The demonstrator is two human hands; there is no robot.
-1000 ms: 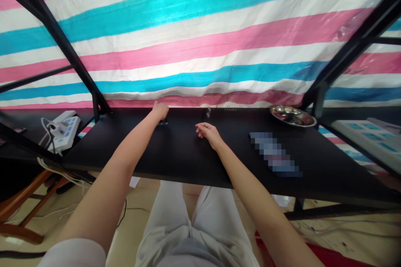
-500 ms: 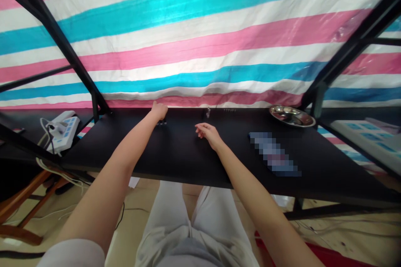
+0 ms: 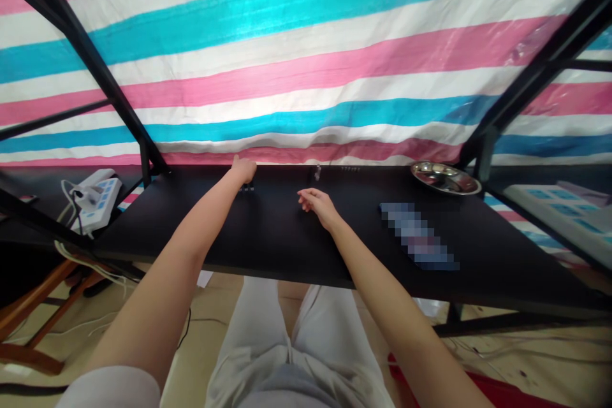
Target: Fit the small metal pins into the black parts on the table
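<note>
My left hand [image 3: 245, 170] reaches to the far left-middle of the black table [image 3: 287, 236]. It is closed, with its back towards me and its fingers bent down and mostly hidden. Right beside and below it are several small dark pieces [image 3: 246, 188] with shiny ends, partly covered by the hand; their kind does not show. Over the table's middle, my right hand [image 3: 316, 204] is closed in a loose pinch, fingers curled towards the left. Whatever it holds, if anything, is too small to make out. A small clear, shiny item [image 3: 317, 172] lies beyond it.
A round metal plate [image 3: 445, 178] stands at the back right, with a blurred-out blue flat item [image 3: 419, 237] nearer me. Several tiny pieces [image 3: 350, 169] line the back edge. Black frame posts [image 3: 127, 116] flank the table; a white power strip [image 3: 98, 204] is left. A striped sheet [image 3: 306, 64] hangs behind.
</note>
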